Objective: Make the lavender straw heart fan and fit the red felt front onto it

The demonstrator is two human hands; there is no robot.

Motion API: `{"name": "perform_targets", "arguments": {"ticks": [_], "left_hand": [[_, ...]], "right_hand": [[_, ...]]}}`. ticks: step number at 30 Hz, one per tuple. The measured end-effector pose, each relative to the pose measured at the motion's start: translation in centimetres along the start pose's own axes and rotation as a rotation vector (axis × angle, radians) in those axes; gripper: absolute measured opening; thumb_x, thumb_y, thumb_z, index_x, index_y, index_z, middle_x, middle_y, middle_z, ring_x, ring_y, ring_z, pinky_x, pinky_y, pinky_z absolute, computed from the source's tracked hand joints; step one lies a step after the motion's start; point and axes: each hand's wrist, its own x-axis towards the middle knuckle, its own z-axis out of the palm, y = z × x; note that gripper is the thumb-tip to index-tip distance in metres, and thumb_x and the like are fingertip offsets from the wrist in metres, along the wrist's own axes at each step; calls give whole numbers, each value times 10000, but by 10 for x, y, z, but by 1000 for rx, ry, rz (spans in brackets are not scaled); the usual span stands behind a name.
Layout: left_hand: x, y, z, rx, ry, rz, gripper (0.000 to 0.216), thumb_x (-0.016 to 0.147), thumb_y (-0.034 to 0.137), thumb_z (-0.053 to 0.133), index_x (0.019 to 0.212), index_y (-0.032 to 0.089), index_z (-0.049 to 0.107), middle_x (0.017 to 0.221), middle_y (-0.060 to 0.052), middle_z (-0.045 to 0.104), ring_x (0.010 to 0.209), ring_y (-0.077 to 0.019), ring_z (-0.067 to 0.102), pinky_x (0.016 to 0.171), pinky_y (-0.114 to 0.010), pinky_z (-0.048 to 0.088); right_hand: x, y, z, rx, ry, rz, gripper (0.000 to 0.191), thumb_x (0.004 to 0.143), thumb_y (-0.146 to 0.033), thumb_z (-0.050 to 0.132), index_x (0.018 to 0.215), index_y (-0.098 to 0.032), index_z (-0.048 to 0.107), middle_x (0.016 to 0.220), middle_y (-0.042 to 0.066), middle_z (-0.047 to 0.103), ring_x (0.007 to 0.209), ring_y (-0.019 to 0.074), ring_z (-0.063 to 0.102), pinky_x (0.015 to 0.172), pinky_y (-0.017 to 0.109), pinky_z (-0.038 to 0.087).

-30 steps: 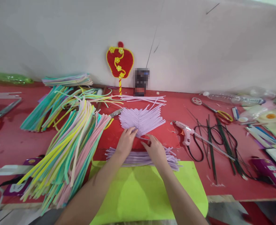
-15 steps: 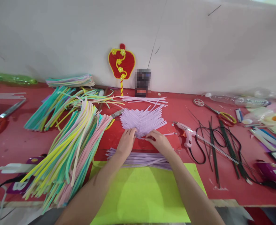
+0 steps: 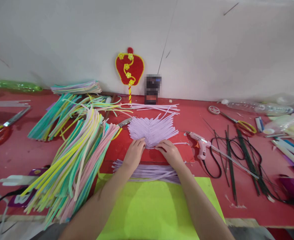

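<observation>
A leaf-shaped piece of lilac pipe cleaners (image 3: 152,128), laid in slanting rows along a middle seam, lies on a red board (image 3: 117,150). At its lower left edge, my left hand (image 3: 136,151) is closed, fingertips pressed on the piece. My right hand (image 3: 169,151) is closed at the lower right, pinching a single lilac pipe cleaner (image 3: 180,143) whose far end sticks out to the right. Its other end is near the seam; the exact contact is hidden by the fingers. Under my wrists lies a bundle of lilac pipe cleaners (image 3: 152,172).
A lime-green sheet (image 3: 152,210) covers the near edge. Coloured pipe cleaners (image 3: 74,160) are heaped left, beside red-handled scissors (image 3: 2,131). At right lie a pink glue gun (image 3: 200,143), dark green stems (image 3: 249,160) and yellow-handled scissors (image 3: 245,126). A red fan-shaped ornament (image 3: 130,68) stands behind.
Both hands stay at the piece's lower end with nearly the same grip. The view has shifted slightly, so things at the right appear a little further right.
</observation>
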Motion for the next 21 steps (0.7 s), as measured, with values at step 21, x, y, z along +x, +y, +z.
{"name": "perform_targets", "arguments": {"ticks": [21], "left_hand": [[1,1,2,-2,2,-72,126,857,71,507,903,186,534,1140,-73,608,1005,-200,565,891,-395,480]], "right_hand": [[305,-51,0,940,353,365,550,788,-237,637,1291,-159,429,1128,96,630,487,61,589,419,189,450]]}}
